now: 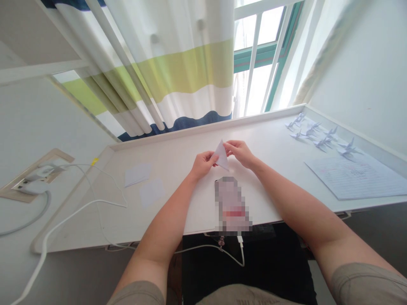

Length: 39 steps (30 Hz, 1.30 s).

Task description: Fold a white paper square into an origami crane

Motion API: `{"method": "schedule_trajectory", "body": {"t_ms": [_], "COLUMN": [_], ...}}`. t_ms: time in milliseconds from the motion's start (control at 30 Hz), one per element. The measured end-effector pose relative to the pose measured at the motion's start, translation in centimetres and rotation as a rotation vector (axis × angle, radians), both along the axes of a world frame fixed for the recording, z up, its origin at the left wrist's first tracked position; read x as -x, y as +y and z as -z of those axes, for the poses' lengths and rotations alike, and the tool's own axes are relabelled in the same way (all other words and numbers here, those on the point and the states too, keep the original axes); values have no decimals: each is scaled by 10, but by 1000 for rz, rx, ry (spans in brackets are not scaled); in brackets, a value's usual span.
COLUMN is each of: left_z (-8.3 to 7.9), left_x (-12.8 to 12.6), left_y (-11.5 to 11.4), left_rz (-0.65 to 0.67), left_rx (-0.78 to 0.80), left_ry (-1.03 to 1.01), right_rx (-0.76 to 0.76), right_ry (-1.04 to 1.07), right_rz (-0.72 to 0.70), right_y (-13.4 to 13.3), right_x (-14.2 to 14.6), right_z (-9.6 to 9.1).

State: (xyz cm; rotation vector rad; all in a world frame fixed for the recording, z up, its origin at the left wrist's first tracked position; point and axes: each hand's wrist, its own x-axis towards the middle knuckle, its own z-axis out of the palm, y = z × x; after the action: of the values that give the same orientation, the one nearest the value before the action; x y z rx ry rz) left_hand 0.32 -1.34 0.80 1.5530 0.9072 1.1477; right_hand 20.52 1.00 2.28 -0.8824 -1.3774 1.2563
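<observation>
A small white sheet of paper folded into a triangle (221, 157) is held up just above the white desk. My left hand (204, 164) pinches its left side, thumb on the near face. At its upper right edge, the fingers of my right hand (239, 151) grip the paper near the tip. Below my hands lies a phone-shaped thing (232, 205), blurred out by pixels, with a white cable plugged into its near end. To the left, two stacks or sheets of white paper (137, 174) rest flat on the desk.
Several folded paper cranes (324, 137) stand at the desk's back right. In front of them lies a lined, written-on sheet (359, 178). White cables (95, 202) run from a wall socket (34, 178) across the left side. A raised rim (203, 128) borders the desk's back.
</observation>
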Motion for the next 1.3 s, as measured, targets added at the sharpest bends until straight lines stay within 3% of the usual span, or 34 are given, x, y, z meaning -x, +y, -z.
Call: {"method": "schedule_trajectory", "body": {"t_ms": [433,800,1300], "left_z": [1,-6,-9], "left_x": [0,1,-1], "left_y": [0,-6,-9], "left_rz": [-45,21,59], "left_rx": [15,57,60], "left_ry": [8,66,79], "right_rx": [-45,-26,-40], "right_ry": [-47,-63,11], "right_rz": [9,-25,51], "right_y": [-6,-9,-5], "right_x": [4,4,6], "right_z": [-3,-5,-2]}}
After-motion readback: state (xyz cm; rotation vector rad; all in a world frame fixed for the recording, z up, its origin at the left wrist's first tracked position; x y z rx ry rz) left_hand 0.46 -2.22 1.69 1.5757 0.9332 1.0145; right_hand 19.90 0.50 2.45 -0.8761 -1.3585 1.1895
